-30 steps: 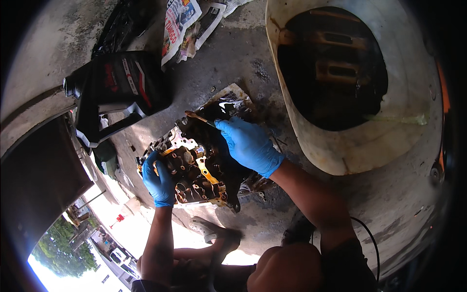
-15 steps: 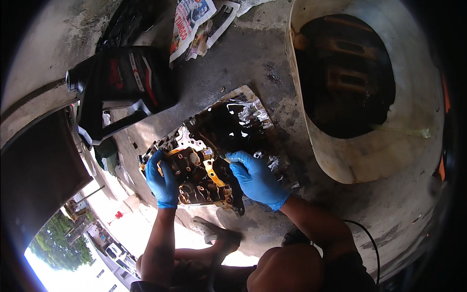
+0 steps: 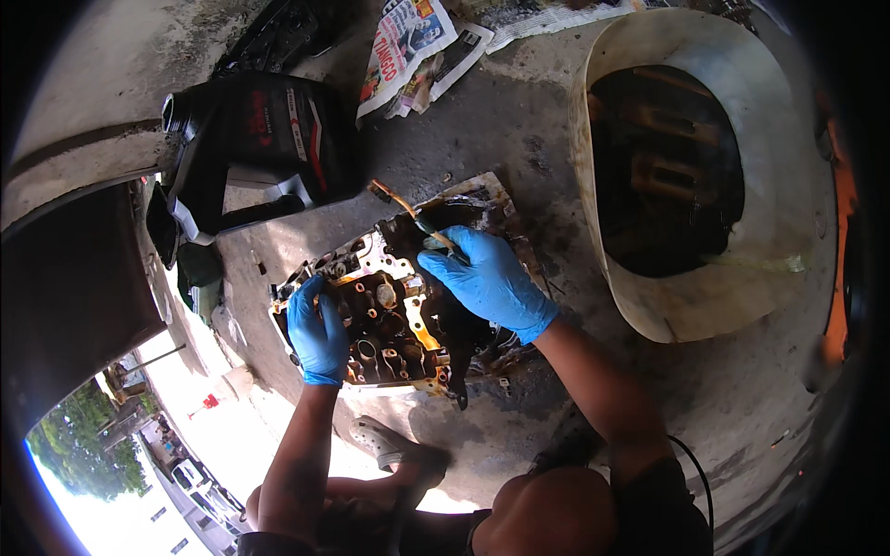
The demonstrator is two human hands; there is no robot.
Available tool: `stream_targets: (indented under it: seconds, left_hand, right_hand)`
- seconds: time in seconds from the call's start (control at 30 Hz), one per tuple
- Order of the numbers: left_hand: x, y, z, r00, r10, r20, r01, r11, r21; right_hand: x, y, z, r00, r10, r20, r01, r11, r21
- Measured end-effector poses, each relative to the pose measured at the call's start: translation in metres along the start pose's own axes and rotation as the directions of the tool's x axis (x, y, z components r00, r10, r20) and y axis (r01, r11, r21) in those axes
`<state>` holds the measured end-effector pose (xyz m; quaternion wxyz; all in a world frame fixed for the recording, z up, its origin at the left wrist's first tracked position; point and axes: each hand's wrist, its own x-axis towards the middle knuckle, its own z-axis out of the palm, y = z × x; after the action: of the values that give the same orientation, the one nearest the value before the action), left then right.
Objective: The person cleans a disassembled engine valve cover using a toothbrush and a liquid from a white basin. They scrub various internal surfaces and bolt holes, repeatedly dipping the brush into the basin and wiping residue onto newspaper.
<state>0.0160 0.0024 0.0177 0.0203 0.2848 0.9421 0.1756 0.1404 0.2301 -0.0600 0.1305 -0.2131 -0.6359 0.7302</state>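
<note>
An oily metal cylinder head (image 3: 419, 324) with round bores and bolt holes lies on the ground in front of me. My left hand (image 3: 316, 329), in a blue glove, grips its left edge with bent fingers. In a matching glove, my right hand (image 3: 487, 278) pinches a small brush (image 3: 405, 206), probably a toothbrush, with an orange-brown handle. The brush points up and left, its dark bristle end raised beyond the far edge of the cylinder head. Beneath and behind the cylinder head lies oil-soaked sheeting (image 3: 487, 190).
A cut-open whitish plastic container (image 3: 640, 310) holding dark liquid and submerged parts stands at right. A black oil jug (image 3: 269, 139) lies at upper left. Torn newspaper (image 3: 399, 56) lies at the far side. My shoe (image 3: 375, 440) is close to the cylinder head's near edge.
My right hand has lifted slightly up from the cylinder head, and the brush now shows clearly, pointing away. My left hand stays on the left edge. The view has shifted a little.
</note>
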Motion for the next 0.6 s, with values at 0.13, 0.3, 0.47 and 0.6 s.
stream_targets:
  seconds: [0.13,0.3,0.47,0.6]
  left_hand:
    - [-0.004,-0.009,0.000,1.000,0.016,0.001,-0.016,1.000,0.022]
    - [-0.006,-0.024,0.009,0.999,0.007,-0.037,-0.007,1.000,0.002]
    - [0.000,-0.037,0.021,0.997,-0.076,-0.017,0.074,0.993,-0.092]
    - [0.001,-0.042,0.030,0.998,-0.004,-0.059,0.002,0.999,-0.036]
  right_hand:
    - [0.039,-0.013,0.018,0.968,0.202,0.147,-0.202,0.979,-0.009]
    - [0.061,0.000,0.040,0.947,0.305,0.100,-0.267,0.921,-0.282]
    - [0.086,0.008,0.052,0.911,0.389,0.136,-0.231,0.755,-0.613]
    - [0.094,0.012,0.049,0.849,0.175,0.499,0.331,0.561,-0.759]
